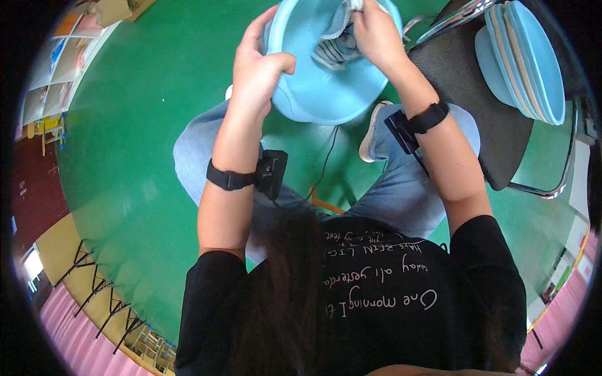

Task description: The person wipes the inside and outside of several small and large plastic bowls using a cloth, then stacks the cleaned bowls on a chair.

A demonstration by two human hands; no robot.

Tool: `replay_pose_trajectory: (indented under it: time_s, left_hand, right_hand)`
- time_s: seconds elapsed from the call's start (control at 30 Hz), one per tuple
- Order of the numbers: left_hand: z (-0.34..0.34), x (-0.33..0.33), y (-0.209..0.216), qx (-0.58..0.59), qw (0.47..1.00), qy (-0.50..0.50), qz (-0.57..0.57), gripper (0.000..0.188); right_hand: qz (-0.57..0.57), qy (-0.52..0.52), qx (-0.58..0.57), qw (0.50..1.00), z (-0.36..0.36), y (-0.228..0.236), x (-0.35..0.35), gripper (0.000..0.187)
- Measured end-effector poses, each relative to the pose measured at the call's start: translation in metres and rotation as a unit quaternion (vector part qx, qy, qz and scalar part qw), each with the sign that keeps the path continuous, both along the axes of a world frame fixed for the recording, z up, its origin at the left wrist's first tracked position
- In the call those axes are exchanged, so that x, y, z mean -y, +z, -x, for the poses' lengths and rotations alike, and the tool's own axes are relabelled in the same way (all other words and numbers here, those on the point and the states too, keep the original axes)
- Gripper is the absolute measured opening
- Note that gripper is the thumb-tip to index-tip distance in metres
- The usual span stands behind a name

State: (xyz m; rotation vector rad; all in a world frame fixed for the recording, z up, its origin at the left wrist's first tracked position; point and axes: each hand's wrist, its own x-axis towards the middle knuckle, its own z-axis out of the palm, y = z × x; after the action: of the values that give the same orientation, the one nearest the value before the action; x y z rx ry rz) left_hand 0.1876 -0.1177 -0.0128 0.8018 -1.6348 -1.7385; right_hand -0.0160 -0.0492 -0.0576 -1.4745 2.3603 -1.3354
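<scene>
A light blue plastic basin [323, 97] is held tilted in front of me, at the top of the head view. My left hand [258, 69] is closed around its left rim, the thumb over the edge. Inside the basin, my right hand [377, 36] pinches a grey-and-white striped cloth [335, 51] with a pale, scalloped-looking edge. Part of the cloth hangs against the basin's inner wall. Its exact kind cannot be made out. The far rim of the basin is cut off by the picture's top edge.
To the right, a black chair [461, 78] with metal tubing carries a stack of blue and beige basins [523, 62]. White shelves [63, 69] stand at the far left on the green floor [135, 125]. A black cable [329, 150] hangs between my knees.
</scene>
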Motion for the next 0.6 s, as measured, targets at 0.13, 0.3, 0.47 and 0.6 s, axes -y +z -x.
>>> replay_pose_trajectory:
  time_s: [0.13,0.3,0.47,0.6]
  left_hand:
    - [0.008,0.013,-0.032,0.035,0.996,0.068,-0.045,0.08]
    - [0.008,0.032,-0.077,0.118,0.979,0.159,-0.053,0.085]
    - [0.019,0.057,-0.149,0.177,0.943,0.257,-0.113,0.089]
    - [0.035,0.067,-0.197,0.212,0.873,0.262,-0.351,0.083]
  right_hand:
    - [0.13,-0.019,0.218,0.967,0.012,-0.012,0.007,0.018]
    - [0.196,-0.008,0.422,0.885,0.001,0.017,0.006,0.021]
    - [0.258,-0.003,0.379,0.889,0.003,0.026,0.011,0.021]
    - [0.25,-0.063,0.262,0.93,0.006,0.016,0.019,0.023]
